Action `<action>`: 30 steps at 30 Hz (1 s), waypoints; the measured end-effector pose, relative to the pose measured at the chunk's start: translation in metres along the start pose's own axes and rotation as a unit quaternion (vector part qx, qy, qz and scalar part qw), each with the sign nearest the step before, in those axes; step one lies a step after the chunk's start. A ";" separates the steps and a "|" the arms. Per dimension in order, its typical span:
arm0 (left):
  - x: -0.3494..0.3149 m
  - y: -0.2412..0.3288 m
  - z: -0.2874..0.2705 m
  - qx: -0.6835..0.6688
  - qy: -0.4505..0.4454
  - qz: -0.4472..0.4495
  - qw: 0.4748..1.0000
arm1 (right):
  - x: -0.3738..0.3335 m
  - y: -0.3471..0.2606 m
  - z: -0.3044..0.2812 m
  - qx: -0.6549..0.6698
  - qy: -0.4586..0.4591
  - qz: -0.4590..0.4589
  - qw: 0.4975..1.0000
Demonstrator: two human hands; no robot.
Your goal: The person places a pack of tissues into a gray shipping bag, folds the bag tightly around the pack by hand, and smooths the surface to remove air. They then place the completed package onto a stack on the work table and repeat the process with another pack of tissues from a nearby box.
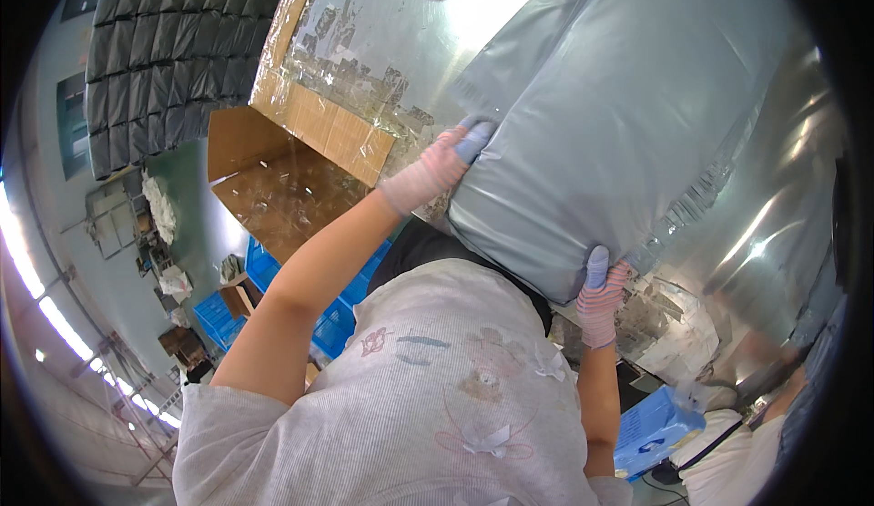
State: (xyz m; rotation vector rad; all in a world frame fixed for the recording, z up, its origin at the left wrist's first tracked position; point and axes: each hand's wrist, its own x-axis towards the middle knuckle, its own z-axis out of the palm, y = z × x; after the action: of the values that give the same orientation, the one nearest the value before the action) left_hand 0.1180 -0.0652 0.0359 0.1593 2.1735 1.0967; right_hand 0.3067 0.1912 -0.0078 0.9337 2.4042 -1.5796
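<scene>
On the shop floor, a worker in thin knit gloves steadies a big grey plastic bundle (610, 142) on a metal table (410, 28). The L hand (442, 167) grips its left edge, thumb on top; whether any fingers reach underneath is hidden. The R hand (601, 306) is at the near right corner, thumb up against the plastic; can't tell from here if it's fully closed. The bundle lies between the hands and stretches well beyond them, its near edge close to the worker's waist.

Main risk, IMO: slipping. The plastic looks slick, the gloves smooth, and w/ both hands at the near end the far part has no hand on it; layers could slide or fan out. A hard tug by one hand might twist the lot or stretch the edge. Ragged tape scraps (669, 310) just right of the R hand could snag the underside, esp. if dragged.

Left of the L hand, an open carton (287, 183) sits close, its flap (341, 132) near the wrist; an elbow swung wide could knock it, prob. w/o much warning.
</scene>
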 end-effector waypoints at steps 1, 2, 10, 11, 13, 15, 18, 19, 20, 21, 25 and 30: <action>0.014 -0.014 0.010 -0.059 0.020 0.009 0.998 | 0.000 0.007 0.006 0.082 0.017 0.045 0.996; 0.028 -0.028 0.021 -0.118 0.040 0.018 0.992 | 0.002 0.015 0.013 0.163 0.034 0.087 0.982; 0.047 -0.065 0.049 -0.378 -0.064 -0.150 0.911 | 0.004 -0.054 0.010 0.467 0.066 0.160 0.867; 0.040 -0.056 0.045 -0.361 -0.072 -0.125 0.921 | 0.003 -0.053 0.004 0.484 0.042 0.164 0.858; 0.018 -0.013 0.032 -0.280 -0.074 -0.036 0.956 | 0.001 -0.059 -0.004 0.481 0.041 0.145 0.863; -0.007 0.035 0.008 -0.258 -0.072 0.030 0.963 | -0.004 -0.073 -0.020 0.475 0.005 0.143 0.868; -0.024 0.071 -0.033 -0.389 -0.128 0.018 0.912 | -0.020 -0.128 -0.025 0.468 0.005 0.113 0.876; -0.020 0.070 -0.044 -0.436 -0.165 0.029 0.884 | -0.031 -0.153 -0.027 0.444 0.021 0.113 0.889; -0.013 0.074 -0.057 -0.481 -0.205 0.044 0.851 | -0.029 -0.150 -0.032 0.435 0.047 0.103 0.893; -0.008 0.083 -0.074 -0.518 -0.243 0.061 0.818 | -0.029 -0.157 -0.032 0.454 0.069 0.058 0.886; -0.021 0.117 -0.125 -0.495 -0.148 0.235 0.823 | -0.018 -0.166 -0.042 0.403 0.052 -0.107 0.907; 0.012 0.111 -0.197 -0.443 -0.078 0.250 0.857 | -0.002 -0.228 -0.022 0.306 0.057 -0.201 0.929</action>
State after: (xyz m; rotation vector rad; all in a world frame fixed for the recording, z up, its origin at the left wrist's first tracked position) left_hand -0.0354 -0.1211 0.1927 0.3811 1.3085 2.1805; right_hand 0.1882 0.1486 0.1837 0.6269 2.3080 -2.5883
